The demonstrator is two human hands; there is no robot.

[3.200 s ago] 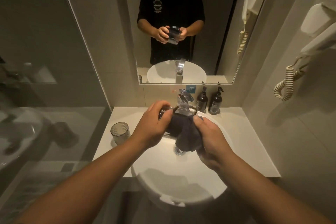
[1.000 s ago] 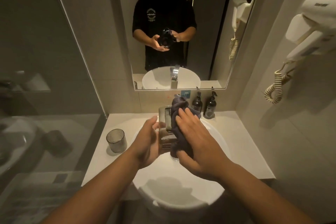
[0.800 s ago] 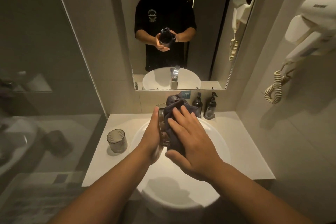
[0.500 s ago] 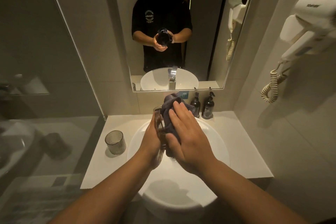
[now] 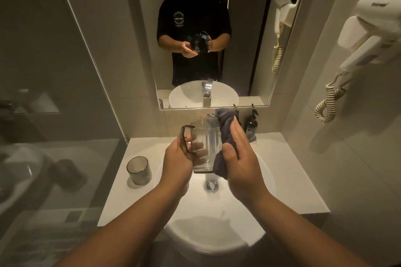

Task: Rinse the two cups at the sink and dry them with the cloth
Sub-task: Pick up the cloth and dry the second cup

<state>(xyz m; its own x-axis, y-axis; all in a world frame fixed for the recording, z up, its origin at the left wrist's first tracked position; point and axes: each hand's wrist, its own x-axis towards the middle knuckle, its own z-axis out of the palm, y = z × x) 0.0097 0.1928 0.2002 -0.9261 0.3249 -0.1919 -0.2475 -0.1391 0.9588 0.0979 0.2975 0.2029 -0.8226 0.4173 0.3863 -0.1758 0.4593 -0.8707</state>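
Note:
A clear glass mug [image 5: 205, 147] with a dark handle is held upright above the white sink basin [image 5: 219, 219]. My left hand [image 5: 176, 158] grips it at the handle side, fingers showing through the glass. My right hand [image 5: 240, 162] presses a dark grey cloth [image 5: 225, 134] flat against the mug's right side. A second cup, a ribbed grey tumbler [image 5: 138, 170], stands upright on the counter left of the basin.
The white counter [image 5: 288, 171] runs around the basin, with a dark pump bottle [image 5: 251, 125] at the back right. The tap is mostly hidden behind the mug and cloth. A mirror [image 5: 238, 28] hangs above, a glass partition stands at the left, and a hair dryer [image 5: 373, 32] hangs on the right wall.
The mug has turned upright with its open mouth up and handle to the left. My right hand with the cloth has shifted from over the front of the mug to its right side.

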